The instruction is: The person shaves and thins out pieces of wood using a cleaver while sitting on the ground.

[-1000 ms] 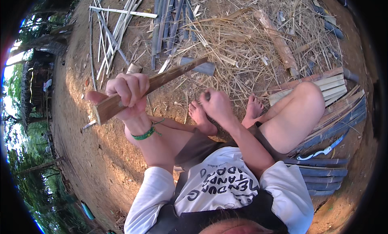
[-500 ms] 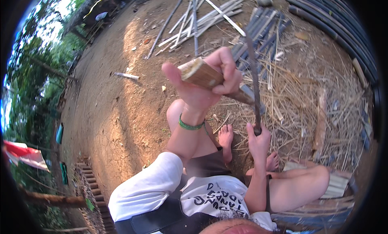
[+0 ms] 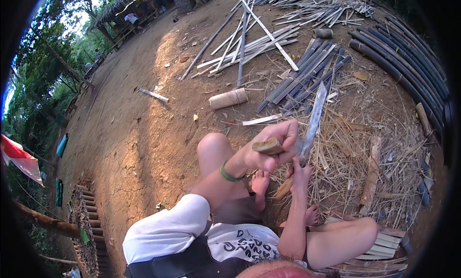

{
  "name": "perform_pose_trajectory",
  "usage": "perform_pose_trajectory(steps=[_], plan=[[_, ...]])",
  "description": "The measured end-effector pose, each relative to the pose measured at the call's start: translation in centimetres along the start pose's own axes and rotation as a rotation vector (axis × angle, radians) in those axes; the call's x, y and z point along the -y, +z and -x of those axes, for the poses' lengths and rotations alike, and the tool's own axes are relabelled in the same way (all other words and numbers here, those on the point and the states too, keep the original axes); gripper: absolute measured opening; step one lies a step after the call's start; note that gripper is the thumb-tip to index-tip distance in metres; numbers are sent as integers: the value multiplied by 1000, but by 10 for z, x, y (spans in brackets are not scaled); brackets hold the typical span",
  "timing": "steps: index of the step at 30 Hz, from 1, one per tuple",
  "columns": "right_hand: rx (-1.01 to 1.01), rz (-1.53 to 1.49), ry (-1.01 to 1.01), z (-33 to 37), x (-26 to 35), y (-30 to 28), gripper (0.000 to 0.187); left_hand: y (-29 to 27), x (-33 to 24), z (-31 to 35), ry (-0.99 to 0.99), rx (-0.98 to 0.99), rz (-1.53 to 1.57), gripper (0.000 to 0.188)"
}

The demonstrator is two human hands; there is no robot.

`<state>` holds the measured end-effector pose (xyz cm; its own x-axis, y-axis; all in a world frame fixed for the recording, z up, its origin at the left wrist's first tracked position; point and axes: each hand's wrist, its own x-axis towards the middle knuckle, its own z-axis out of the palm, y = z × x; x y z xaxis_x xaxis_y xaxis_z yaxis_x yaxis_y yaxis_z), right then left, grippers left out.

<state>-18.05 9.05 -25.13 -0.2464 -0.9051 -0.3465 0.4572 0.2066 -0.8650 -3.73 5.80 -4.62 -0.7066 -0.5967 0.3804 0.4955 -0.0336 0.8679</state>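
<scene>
My left hand (image 3: pixel 278 151), with a green band at its wrist, is closed around a split piece of bamboo (image 3: pixel 267 146). One cut end of the piece faces up toward me, while most of its length is hidden by the hand. My right hand (image 3: pixel 300 176) grips a machete (image 3: pixel 314 119) just below its blade. The blade points up and away, its flat side showing, close beside the left hand's fingers. Whether blade and bamboo touch, I cannot tell. A tan wooden end shows beneath my right hand; it may be the machete's handle.
A short bamboo section (image 3: pixel 228 99) lies ahead on the dirt. Pale strips (image 3: pixel 259 47), dark split bamboo (image 3: pixel 307 76) and long dark poles (image 3: pixel 398 66) lie farther off. Shavings (image 3: pixel 350 153) cover the ground at right. A log ladder-like rack (image 3: pixel 91 215) stands at lower left.
My left hand has lowered and moved right, tilting the bamboo until its end faces me. The machete's blade has turned from edge-on to flat. The view has shifted, showing more yard ahead.
</scene>
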Motion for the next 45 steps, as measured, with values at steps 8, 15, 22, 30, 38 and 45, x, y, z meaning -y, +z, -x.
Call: perform_pose_trajectory(steps=[8, 15, 22, 30, 38, 45], plan=[[-19, -275, -45, 0, -10, -3, 20, 9, 14, 16, 237, -159, -31, 60], [-89, 1, -121, 3, -27, -17, 16, 17, 23, 32, 381, -313, -44, 54], [-42, -7, -70, 12, -32, -8, 16, 25, 31, 49, 453, -317, -87, 55], [-43, -233, -136, 0, -38, -14, 10, 38, 29, 43, 496, -283, -165, 59], [-355, 296, -290, -3, -26, -61, 19, 12, -45, 31, 611, -91, -464, 65], [-243, 391, -227, 12, -21, -52, 40, -12, -39, -16, 642, 117, -417, 73]])
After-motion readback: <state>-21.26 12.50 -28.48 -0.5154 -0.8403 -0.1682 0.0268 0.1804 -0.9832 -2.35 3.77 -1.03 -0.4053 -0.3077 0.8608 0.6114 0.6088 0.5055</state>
